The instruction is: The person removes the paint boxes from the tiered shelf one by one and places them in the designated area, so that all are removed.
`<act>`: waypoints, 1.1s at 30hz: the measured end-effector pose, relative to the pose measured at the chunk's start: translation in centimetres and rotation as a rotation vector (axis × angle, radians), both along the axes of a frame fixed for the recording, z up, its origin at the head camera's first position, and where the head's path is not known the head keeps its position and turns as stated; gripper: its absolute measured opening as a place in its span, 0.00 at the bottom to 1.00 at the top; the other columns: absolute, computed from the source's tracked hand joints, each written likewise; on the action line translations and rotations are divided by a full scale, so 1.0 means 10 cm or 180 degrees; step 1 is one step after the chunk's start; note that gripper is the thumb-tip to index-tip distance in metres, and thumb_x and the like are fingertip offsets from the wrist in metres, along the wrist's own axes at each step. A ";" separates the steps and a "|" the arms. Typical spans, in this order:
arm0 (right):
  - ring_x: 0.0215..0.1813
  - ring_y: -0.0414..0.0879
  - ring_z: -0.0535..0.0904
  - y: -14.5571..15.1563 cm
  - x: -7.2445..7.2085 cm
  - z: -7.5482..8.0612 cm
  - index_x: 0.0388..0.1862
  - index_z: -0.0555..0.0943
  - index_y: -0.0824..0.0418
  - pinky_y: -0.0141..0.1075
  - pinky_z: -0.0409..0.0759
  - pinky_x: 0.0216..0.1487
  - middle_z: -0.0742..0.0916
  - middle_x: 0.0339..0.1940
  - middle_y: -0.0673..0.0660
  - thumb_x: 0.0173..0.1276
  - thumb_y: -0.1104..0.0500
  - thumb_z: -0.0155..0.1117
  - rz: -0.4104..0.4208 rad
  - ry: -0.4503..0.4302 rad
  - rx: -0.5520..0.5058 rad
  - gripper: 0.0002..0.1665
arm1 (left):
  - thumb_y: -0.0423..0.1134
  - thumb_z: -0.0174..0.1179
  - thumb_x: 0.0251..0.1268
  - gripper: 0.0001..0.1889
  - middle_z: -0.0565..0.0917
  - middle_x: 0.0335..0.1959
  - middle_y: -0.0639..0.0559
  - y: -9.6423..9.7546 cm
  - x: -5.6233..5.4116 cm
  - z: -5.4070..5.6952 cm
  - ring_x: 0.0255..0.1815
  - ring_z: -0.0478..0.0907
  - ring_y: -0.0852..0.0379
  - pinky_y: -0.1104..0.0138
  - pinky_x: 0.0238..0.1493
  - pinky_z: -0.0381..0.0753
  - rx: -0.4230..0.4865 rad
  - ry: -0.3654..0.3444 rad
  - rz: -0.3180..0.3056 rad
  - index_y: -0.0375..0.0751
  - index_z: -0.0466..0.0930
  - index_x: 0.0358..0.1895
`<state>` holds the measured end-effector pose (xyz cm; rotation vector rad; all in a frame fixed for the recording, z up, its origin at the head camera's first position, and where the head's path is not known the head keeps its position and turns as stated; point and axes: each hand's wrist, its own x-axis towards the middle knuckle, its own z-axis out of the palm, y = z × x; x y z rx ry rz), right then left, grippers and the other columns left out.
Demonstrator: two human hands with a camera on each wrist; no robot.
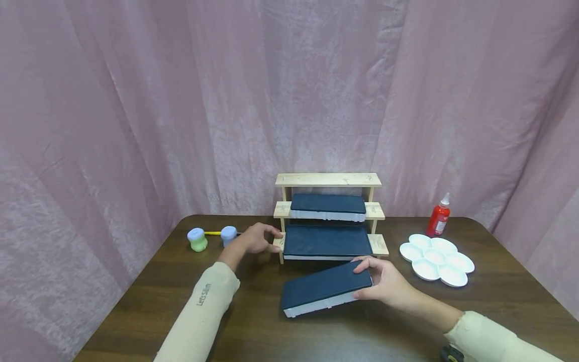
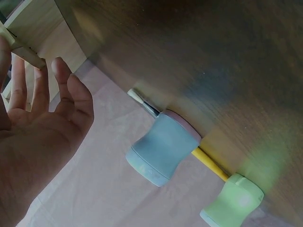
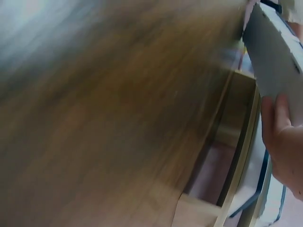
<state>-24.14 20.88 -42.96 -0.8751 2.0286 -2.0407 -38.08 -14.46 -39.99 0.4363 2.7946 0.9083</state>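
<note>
My right hand (image 1: 384,281) grips the right end of a flat box with a dark navy top and white sides (image 1: 327,286), held tilted before the stand. In the right wrist view, fingers (image 3: 282,111) lie against its pale underside. A three-step wooden stand (image 1: 327,179) carries a smaller navy-topped box (image 1: 327,203) on its middle step and a larger one (image 1: 327,241) on the lowest step. At the left end of that lowest step, my left hand (image 1: 258,239) pinches the wood between thumb and fingers; the left wrist view shows its fingers curled at the board's edge.
Left of the stand are a blue jar (image 1: 228,235) and a green jar (image 1: 197,240), with a yellow-handled brush (image 2: 210,163) by them. A white flower-shaped palette (image 1: 436,259) and a red bottle (image 1: 439,218) stand at right. Pink curtains (image 1: 325,100) hang behind the table.
</note>
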 end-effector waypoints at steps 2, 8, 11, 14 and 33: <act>0.50 0.46 0.82 -0.06 0.00 0.00 0.43 0.72 0.80 0.38 0.84 0.45 0.70 0.61 0.73 0.50 0.77 0.73 -0.0029 0.0010 0.0027 0.24 | 0.42 0.77 0.51 0.17 0.82 0.58 0.49 0.00 0.00 0.00 0.65 0.72 0.42 0.49 0.64 0.69 0.0000 -0.0009 0.0013 0.52 0.87 0.46; 0.49 0.48 0.82 -0.18 0.05 0.01 0.41 0.77 0.75 0.35 0.83 0.44 0.70 0.61 0.78 0.48 0.73 0.78 -0.0326 0.0196 0.0373 0.23 | 0.42 0.77 0.51 0.17 0.82 0.58 0.50 0.01 0.00 0.00 0.65 0.71 0.42 0.49 0.65 0.68 -0.0002 0.0015 -0.0014 0.52 0.87 0.46; 0.49 0.51 0.82 -0.23 0.08 0.01 0.40 0.79 0.69 0.32 0.81 0.46 0.74 0.62 0.74 0.45 0.69 0.81 -0.0606 0.0302 0.0684 0.24 | 0.42 0.77 0.51 0.17 0.82 0.58 0.49 0.01 0.01 0.00 0.64 0.72 0.42 0.50 0.64 0.69 -0.0005 0.0032 -0.0012 0.51 0.87 0.46; 0.52 0.54 0.79 -0.28 0.10 0.02 0.39 0.80 0.62 0.30 0.79 0.48 0.77 0.60 0.69 0.44 0.63 0.84 -0.0854 0.0418 0.1008 0.24 | 0.42 0.77 0.51 0.18 0.81 0.58 0.49 0.01 0.02 0.01 0.63 0.72 0.43 0.50 0.63 0.70 -0.0025 0.0043 0.0005 0.51 0.87 0.47; 0.43 0.49 0.83 -0.29 0.07 -0.02 0.45 0.77 0.68 0.33 0.82 0.41 0.77 0.60 0.72 0.47 0.65 0.82 -0.0627 -0.0012 0.1204 0.28 | 0.43 0.78 0.50 0.18 0.82 0.58 0.50 -0.01 0.02 0.01 0.63 0.73 0.45 0.51 0.64 0.70 -0.0003 0.0084 -0.0030 0.51 0.87 0.46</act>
